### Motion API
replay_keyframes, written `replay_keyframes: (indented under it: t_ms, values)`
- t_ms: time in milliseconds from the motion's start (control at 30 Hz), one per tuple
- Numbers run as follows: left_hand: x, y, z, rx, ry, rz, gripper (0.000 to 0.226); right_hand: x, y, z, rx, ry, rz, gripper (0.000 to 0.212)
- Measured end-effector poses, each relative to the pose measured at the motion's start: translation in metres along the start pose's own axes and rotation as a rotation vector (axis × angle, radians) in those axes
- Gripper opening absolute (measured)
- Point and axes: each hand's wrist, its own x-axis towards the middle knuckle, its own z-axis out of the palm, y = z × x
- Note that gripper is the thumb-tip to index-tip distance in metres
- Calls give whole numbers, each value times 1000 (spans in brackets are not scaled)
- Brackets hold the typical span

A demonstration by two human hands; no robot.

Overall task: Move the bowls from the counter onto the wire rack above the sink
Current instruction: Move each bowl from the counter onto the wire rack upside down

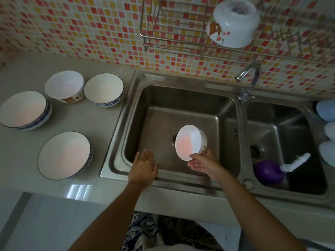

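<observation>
Bowls: six in view, four on the counter [101, 180], one on the rack [174, 33], one in hand. Sink [181, 98] was the biggest item, steel double basin, left basin under both hands, faucet [248, 78] at the divider. Right basin held a purple bottle [268, 172] with a white brush [295, 163] lying against it. Mosaic tile wall [72, 28] behind, red, orange and cream. Rack hung on that wall above the sink, with one white bowl [233, 24] upside down and tilted at its right end, orange print on the side. Counter bowls sat left of the sink, all upright and apart from each other: near blue-rim bowl [64, 155] closest to the front edge, far-left blue-rim bowl [23, 109] by the frame edge, orange-print bowl [65, 86] and a small blue-pattern bowl [103, 89] side by side near the wall. Held bowl [190, 144] was over the left basin, above the drain, tipped on its side with the opening facing the camera and left. Right hand [204, 163] gripped it from below, thumb over the lower rim, fingers behind on the outside wall. Left hand [144, 165] was empty, fingers spread flat, palm down over the basin's front-left corner, not touching the bowl. Pale blue and white blobs [326, 109] at the right frame edge, could not tell what.
</observation>
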Motion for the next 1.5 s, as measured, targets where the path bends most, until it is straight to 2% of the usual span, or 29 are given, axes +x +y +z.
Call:
replay_keyframes:
  t_ms: [200, 367, 633, 733, 867, 1000, 1100, 1200, 1267, 1367, 1500]
  values:
    - [-1, 2, -2, -13, 10, -13, 64, 14, 10, 2, -168, 131, -58, 62]
    - [-1, 1, -2, -10, 17, -4, 71, 10, 10, -1, -369, 239, -197, 78]
    - [-1, 1, 0, -8, 32, 2, 70, 14, 16, 0, -523, 282, -353, 89]
    - [-1, 0, 0, -16, 35, 1, 73, 15, 21, -1, -736, 284, -455, 90]
    - [-2, 1, 0, -27, 42, 5, 66, 13, 27, -5, -1341, 446, -699, 91]
    - [-2, 1, 1, -31, 52, 9, 67, 12, 28, -6, -1488, 504, -742, 83]
    - [-2, 1, 1, -39, 50, 0, 65, 10, 28, -7, -1477, 541, -711, 85]
    - [-2, 1, 0, -68, 56, 2, 65, 6, 25, -4, -1322, 545, -659, 92]
    - [-3, 1, 0, -88, 56, 1, 65, -1, 21, 2, -1087, 518, -620, 90]
    - [-4, 1, -4, -115, 28, -4, 66, -9, 10, 11, -581, 436, -496, 91]
    - [-5, 3, -16, -231, 11, -13, 66, -15, -12, 12, -323, 365, -302, 83]
